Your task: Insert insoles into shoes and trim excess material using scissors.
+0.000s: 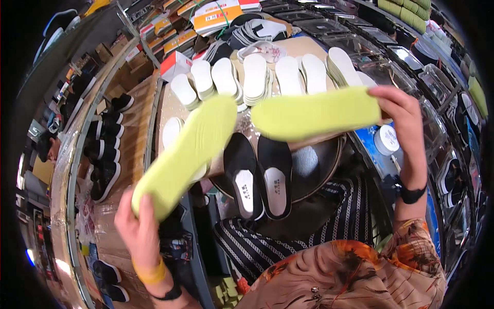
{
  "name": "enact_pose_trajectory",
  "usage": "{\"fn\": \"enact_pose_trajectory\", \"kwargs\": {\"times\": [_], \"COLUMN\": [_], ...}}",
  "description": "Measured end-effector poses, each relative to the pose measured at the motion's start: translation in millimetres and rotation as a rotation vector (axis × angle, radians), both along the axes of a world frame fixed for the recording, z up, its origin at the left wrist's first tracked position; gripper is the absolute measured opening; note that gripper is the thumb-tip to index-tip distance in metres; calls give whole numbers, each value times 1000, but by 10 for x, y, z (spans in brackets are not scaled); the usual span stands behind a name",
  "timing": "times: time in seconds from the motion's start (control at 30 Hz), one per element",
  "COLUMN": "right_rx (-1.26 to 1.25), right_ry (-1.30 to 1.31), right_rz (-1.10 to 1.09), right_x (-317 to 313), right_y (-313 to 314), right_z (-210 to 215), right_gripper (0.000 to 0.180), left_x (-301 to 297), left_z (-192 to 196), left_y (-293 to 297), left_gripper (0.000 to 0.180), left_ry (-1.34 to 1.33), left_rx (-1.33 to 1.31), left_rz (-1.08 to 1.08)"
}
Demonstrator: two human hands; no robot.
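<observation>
Below the pair of black fabric slip-on shoes (275, 154), nearest the camera, are the person's orange-brown patterned shirt (350, 278) and black trousers with white patterned stripes (247, 242). Left of the shoes, the left hand (139, 224) is closed, thumb on top, on the lower end of a long yellow-green, soft-looking insole (193, 149), which slants up past their left side; to their upper right, the right hand (404, 116) has its fingers closed on one end of a matching yellow-green insole (316, 113), held nearly level beyond their toes. Each is gripped at one end only, so a slack pinch could let it droop or slip. Right of the shoes is a round white jar (386, 140), which the right forearm might knock if it swung inward. Beyond the shoes stand white sole-shaped stacks (256, 77); a low sweep of a free end could topple one. Farther beyond lie orange-and-white boxes (216, 18). The yellow-green pieces are blurred at their edges and hide parts of the stacks; their undersides and the right thumb's placing cannot be made out, and the shoes partly cover a dark round surface (319, 175).
</observation>
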State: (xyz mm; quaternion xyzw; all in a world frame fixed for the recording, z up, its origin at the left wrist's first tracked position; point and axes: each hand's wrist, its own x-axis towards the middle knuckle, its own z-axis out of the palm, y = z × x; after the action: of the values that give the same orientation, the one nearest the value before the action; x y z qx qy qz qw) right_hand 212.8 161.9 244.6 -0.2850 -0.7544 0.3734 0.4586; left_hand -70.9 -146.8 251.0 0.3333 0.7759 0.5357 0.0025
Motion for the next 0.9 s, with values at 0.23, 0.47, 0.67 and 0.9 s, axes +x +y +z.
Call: {"fn": "enact_pose_trajectory", "kwargs": {"times": [0.23,0.47,0.67,0.9], "right_rx": [1052,959,390,29], "right_ry": [-116,-608,-243,-780], "right_rz": [-287,217,301,575], "right_x": [-1837,-2670,-1756,-871], "right_y": [922,1080,765,102], "right_z": [-426,-1330,-1346,-1966], "right_gripper": [11,12,19,22], "left_x": [-948,-1244,-522,799], "left_z": [-506,-1307,-903,-1436], "left_y": [2258,2938,1353,660], "left_gripper": [13,21,36,77], "left_ry": [990,801,115,2], "left_rx": [-80,-755,-547,-944], "left_rz": [106,-323,-514,-678]}}
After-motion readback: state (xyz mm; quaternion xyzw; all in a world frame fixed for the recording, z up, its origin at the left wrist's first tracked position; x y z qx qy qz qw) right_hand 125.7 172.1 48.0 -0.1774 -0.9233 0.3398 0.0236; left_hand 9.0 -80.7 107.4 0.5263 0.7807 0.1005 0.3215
